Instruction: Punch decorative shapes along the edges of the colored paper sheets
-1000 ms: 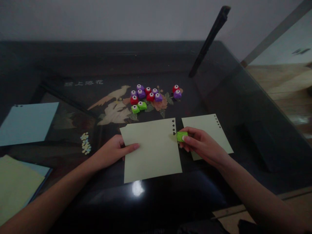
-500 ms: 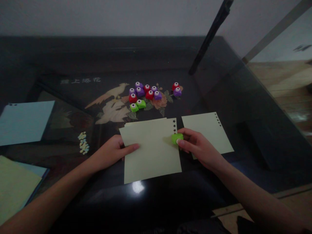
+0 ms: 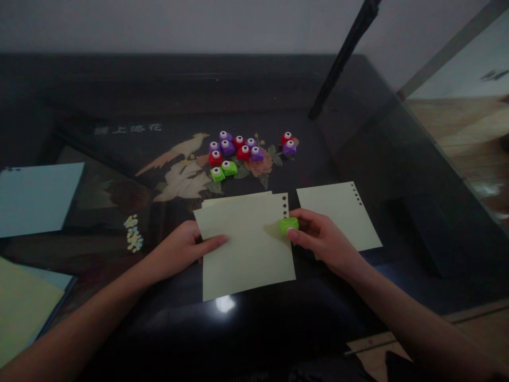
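Note:
A pale yellow paper sheet [image 3: 246,246] lies on the dark glass table, with small shapes punched along its right edge. My left hand [image 3: 181,249] grips the sheet's left edge, thumb on top. My right hand [image 3: 322,239] pinches a small green paper punch [image 3: 288,225] set over the sheet's right edge, just below the punched holes. A second pale yellow sheet [image 3: 338,209] with holes at its upper right lies partly under my right hand.
Several red, purple and green punches [image 3: 236,154] cluster behind the sheets, two more [image 3: 288,143] to their right. Punched paper bits [image 3: 132,233] lie at the left. A blue sheet [image 3: 37,196] and a yellow stack [image 3: 19,307] sit far left. A dark bar [image 3: 342,58] leans at the back.
My right hand has slid the green punch a little left and further onto the sheet's right edge. My left hand has kept its hold on the sheet.

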{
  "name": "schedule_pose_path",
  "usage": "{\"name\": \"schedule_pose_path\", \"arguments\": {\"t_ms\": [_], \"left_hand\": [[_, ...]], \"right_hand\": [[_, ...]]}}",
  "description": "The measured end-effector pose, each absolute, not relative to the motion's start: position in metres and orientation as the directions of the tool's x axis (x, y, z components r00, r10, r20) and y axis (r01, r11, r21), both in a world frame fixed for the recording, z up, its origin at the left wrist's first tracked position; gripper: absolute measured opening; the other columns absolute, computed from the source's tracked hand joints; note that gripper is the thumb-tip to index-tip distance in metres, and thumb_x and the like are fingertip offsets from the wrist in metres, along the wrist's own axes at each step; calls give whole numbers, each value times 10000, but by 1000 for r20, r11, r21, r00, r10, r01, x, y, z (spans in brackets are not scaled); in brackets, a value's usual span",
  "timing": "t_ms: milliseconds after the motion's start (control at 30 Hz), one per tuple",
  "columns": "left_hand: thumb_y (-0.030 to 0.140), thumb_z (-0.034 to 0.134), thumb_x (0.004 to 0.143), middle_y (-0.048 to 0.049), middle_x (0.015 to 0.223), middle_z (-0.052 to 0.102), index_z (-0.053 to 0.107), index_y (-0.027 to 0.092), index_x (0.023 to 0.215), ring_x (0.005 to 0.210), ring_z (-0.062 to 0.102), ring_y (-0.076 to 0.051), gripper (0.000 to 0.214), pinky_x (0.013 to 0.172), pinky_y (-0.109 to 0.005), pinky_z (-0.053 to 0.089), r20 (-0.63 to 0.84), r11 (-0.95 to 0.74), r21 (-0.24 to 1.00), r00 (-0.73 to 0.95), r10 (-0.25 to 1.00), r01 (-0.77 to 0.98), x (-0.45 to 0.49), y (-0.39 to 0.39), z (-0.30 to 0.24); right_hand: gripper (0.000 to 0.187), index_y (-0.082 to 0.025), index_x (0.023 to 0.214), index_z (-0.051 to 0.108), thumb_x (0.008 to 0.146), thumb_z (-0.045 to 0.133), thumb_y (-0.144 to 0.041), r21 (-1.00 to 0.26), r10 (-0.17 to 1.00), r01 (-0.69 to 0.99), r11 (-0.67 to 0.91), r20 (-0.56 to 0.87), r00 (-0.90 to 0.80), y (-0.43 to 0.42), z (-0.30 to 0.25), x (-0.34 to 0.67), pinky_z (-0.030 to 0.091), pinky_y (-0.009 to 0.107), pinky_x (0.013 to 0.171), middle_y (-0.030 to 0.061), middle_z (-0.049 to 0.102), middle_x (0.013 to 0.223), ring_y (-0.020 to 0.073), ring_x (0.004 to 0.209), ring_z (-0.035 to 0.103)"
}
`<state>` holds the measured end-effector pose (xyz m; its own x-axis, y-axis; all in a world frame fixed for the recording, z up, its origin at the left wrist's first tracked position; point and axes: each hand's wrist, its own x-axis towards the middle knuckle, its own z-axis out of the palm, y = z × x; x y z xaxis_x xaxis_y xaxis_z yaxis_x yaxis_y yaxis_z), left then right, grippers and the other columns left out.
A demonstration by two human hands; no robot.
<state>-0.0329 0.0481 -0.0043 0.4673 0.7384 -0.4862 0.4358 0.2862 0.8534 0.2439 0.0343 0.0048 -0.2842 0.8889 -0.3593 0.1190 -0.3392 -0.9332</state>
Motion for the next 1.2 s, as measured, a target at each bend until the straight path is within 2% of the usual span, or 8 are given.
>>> {"name": "schedule_pose_path", "arguments": {"t_ms": [300,600,767,933,1200], "left_hand": [[420,601,823,-54,924,734,691,178,989,832,673,-226,307,725,-318,553,-492,295,851,463,737,435,-31,48,-1],[429,582,837,-61,985,732,688,183,1028,859,680,-223,329,728,-322,570,-478,271,855,465,746,443,-32,47,-5],[424,580,838,-64,962,739,693,170,1015,831,688,-219,329,711,-319,575,-483,268,848,460,745,457,-31,47,-2],[405,586,838,-58,981,738,691,175,1018,859,689,-215,311,750,-314,571,-479,279,855,460,748,437,-30,47,0],[398,586,836,-61,995,735,688,180,1042,851,688,-214,317,721,-305,575,-478,278,856,461,747,436,-30,47,-1]], "right_hand": [[208,-202,895,593,756,682,-328,-935,895,136,-327,-352,-273,33,5,242,377,247,512,-12,574,707,104,573,495],[232,-182,892,583,734,693,-313,-935,893,93,-342,-355,-276,33,3,241,399,228,539,-10,588,728,96,597,516],[223,-178,873,564,732,689,-298,-932,892,101,-348,-362,-271,33,5,240,411,222,536,-36,543,657,88,560,498],[230,-177,856,541,737,684,-311,-936,895,107,-336,-353,-273,34,4,240,396,211,516,-40,521,652,79,548,479],[214,-179,826,523,744,666,-315,-947,910,119,-298,-320,-262,33,5,238,330,200,441,-51,487,622,62,490,428]]}}
